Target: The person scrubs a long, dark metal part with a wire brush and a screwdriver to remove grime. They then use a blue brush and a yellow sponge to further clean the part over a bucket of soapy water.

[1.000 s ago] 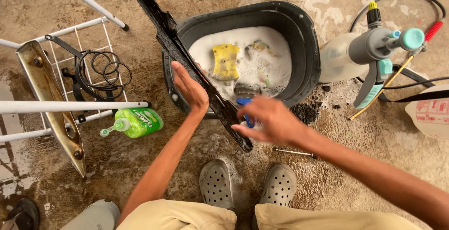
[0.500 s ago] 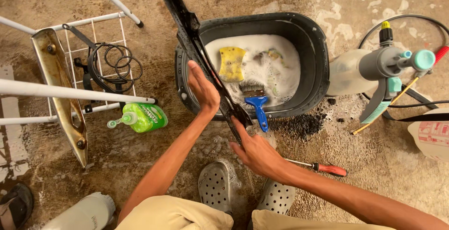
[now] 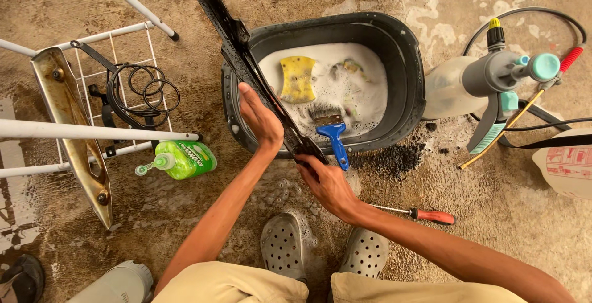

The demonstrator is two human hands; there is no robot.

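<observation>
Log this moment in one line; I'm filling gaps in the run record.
left hand: flat on black strip | right hand: grips strip's lower end | strip: leans on tub rim | brush, sponge: in suds

A long black strip point(image 3: 246, 62), narrow, flat and dirty, is slanting from the top of the view down toward the person, crossing the left rim of a dark tub of soapy water. Its upper end is running out of the picture; its lower end is sitting at the tub's near rim. Partway along, a small bracket is sticking out of its edge. The left hand point(image 3: 262, 120) is pressing flat against its left side, and the right hand point(image 3: 327, 183) is gripping its lower end from below.
</observation>
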